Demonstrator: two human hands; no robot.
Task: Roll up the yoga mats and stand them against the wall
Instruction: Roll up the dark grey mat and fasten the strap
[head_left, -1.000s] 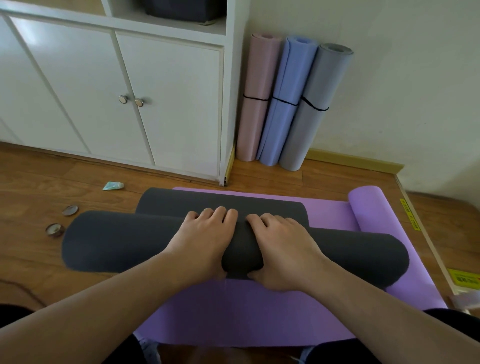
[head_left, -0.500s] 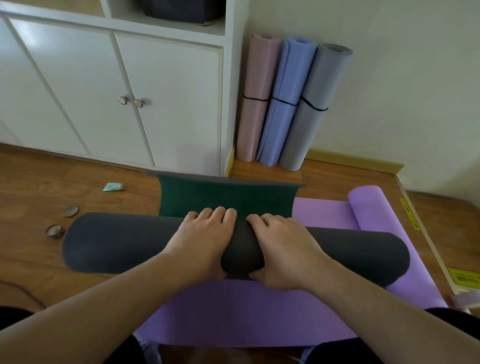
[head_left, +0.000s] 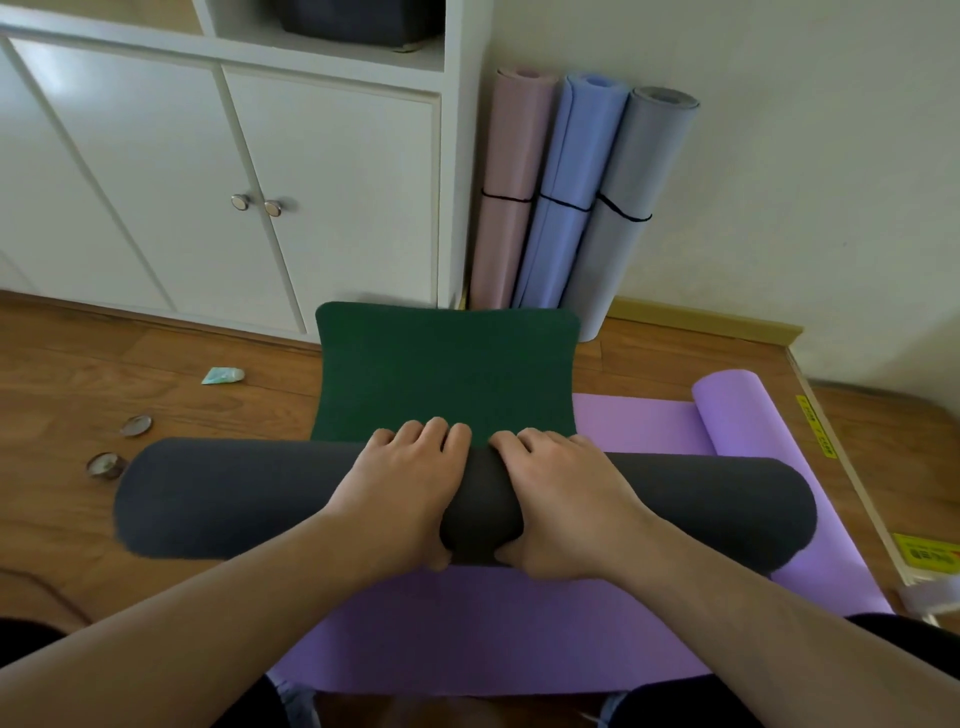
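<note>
Hands lay side by side on the middle of a dark grey rolled mat (head_left: 249, 501), which stretched crosswise over a purple mat (head_left: 467, 623) spread on the wooden floor (head_left: 104, 364). The left hand (head_left: 400, 488) curled over the top of the roll, fingers bent down its far side and thumb tucked under the near side; the right hand (head_left: 566, 493) gripped it the same way, just beside the left, with a narrow strip of roll showing between them. Beyond the fingertips the mat's loose end (head_left: 447, 369) stood up off the floor, showing a dark green face with rounded corners. The purple mat's far right end was curled into a small roll (head_left: 737, 410) near the floor's right edge.

Against the wall (head_left: 779, 182) in the far corner stood three rolled mats, touching one another, each bound by a black band: a pink mat (head_left: 514, 156), a blue mat (head_left: 571, 171) and a grey mat (head_left: 639, 182). The pink one stood beside a white cabinet (head_left: 156, 182) with two round knobs (head_left: 257, 205). On the floor toward the left edge lay a pale green scrap (head_left: 222, 374) and two small round lids (head_left: 106, 464).
</note>
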